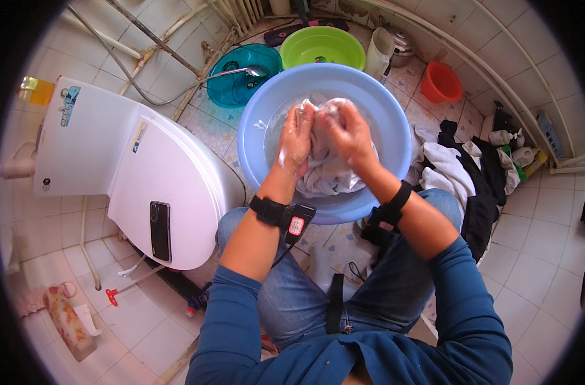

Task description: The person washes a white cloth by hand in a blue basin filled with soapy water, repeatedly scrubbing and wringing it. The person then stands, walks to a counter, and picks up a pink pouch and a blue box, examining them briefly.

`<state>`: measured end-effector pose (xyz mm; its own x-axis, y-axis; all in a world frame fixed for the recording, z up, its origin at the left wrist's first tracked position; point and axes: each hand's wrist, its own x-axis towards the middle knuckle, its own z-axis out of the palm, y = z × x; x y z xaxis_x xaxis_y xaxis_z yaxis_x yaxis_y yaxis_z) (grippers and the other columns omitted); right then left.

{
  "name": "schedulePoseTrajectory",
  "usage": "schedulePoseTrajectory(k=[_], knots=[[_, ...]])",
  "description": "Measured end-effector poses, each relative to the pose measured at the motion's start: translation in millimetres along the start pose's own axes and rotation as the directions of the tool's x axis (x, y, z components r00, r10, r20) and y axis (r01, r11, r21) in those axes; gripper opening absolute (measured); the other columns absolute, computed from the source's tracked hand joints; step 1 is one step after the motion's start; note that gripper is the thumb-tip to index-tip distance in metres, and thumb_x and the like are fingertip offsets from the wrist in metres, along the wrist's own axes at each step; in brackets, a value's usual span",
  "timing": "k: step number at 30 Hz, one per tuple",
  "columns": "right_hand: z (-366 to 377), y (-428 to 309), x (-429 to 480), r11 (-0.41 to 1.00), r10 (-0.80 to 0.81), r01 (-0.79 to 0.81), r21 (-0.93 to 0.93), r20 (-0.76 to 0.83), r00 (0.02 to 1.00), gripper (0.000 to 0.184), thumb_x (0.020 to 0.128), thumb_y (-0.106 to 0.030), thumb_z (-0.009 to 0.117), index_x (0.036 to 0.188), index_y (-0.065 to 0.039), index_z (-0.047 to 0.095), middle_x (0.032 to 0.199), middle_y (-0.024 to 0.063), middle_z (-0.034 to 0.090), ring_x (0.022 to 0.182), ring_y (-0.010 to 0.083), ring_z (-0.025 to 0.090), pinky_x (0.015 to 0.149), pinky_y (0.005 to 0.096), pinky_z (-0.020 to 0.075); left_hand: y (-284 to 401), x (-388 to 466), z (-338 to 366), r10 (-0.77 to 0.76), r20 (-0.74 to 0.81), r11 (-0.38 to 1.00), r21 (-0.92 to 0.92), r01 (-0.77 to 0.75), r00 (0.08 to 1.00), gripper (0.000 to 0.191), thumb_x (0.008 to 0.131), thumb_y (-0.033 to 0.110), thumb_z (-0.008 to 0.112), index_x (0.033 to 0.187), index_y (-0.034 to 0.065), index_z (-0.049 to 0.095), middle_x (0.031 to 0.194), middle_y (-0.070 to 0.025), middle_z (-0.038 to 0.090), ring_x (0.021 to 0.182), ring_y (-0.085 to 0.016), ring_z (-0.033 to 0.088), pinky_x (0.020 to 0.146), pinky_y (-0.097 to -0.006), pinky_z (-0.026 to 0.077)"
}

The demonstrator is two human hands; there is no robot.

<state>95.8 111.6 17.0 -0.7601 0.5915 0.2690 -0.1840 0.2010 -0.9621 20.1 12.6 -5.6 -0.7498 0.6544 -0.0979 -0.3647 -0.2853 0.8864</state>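
Observation:
A large blue plastic basin stands on the tiled floor between my knees, holding water and a bunched wet white cloth. Over its middle, my left hand and my right hand grip upper folds of this cloth close together. Soap suds cling to both hands, and a bit of foam floats at the basin's left side. The lower part of the cloth hangs into the water. My fingertips are partly hidden by folds and suds.
At left is a closed toilet with a smartphone on its lid. Beyond the basin are a green basin, a teal basin with a shower head, a pitcher and a red bucket. Clothes lie piled at right.

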Motion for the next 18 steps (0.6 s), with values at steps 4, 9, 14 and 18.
schedulePoseTrajectory(k=[4,9,14,18], knots=[[18.3,-25.1,-8.5,0.735,-0.416,0.529,-0.424,0.335,0.846,0.016,0.072,-0.020,0.066,0.072,-0.010,0.054,0.071,0.0127,0.056,0.069,0.0341,0.057,0.059,0.0439,0.0441,-12.8,-2.8,-1.8,0.222,-0.157,0.935,0.313,-0.165,0.962,0.030,0.095,0.031,0.047,0.111,0.0071,0.050,0.101,-0.0047,0.055,0.093,-0.016,0.054,0.081,-0.0305,0.047],[10.3,-23.9,23.5,0.799,-0.087,0.069,-0.597,0.000,0.996,0.024,0.081,-0.026,0.061,0.068,-0.007,0.054,0.068,0.0142,0.057,0.065,0.0355,0.057,0.054,0.0438,0.0438,-18.4,-8.9,18.7,-0.071,-0.160,0.995,-0.077,0.059,0.985,0.034,0.095,0.034,0.044,0.115,0.0075,0.050,0.113,-0.0060,0.055,0.103,-0.020,0.055,0.087,-0.0327,0.046],[19.5,-14.8,-3.2,0.762,-0.114,0.313,-0.567,0.358,0.927,0.015,0.078,-0.025,0.063,0.082,-0.010,0.064,0.074,0.0154,0.059,0.067,0.0356,0.059,0.058,0.0432,0.0468,-13.1,-9.4,13.7,-0.288,-0.078,0.879,-0.417,0.231,0.954,0.036,0.096,0.036,0.043,0.110,0.0053,0.052,0.105,-0.0076,0.058,0.097,-0.018,0.055,0.083,-0.0318,0.047],[15.2,-15.9,4.0,0.779,0.037,0.061,-0.624,0.143,0.989,0.032,0.087,-0.036,0.054,0.080,-0.005,0.060,0.076,0.0201,0.060,0.072,0.0394,0.057,0.062,0.0456,0.0434,-11.0,-12.9,17.5,-0.292,-0.066,0.872,-0.428,0.237,0.954,0.034,0.095,0.037,0.047,0.113,0.0089,0.054,0.108,-0.0055,0.059,0.099,-0.018,0.057,0.083,-0.0317,0.048]])
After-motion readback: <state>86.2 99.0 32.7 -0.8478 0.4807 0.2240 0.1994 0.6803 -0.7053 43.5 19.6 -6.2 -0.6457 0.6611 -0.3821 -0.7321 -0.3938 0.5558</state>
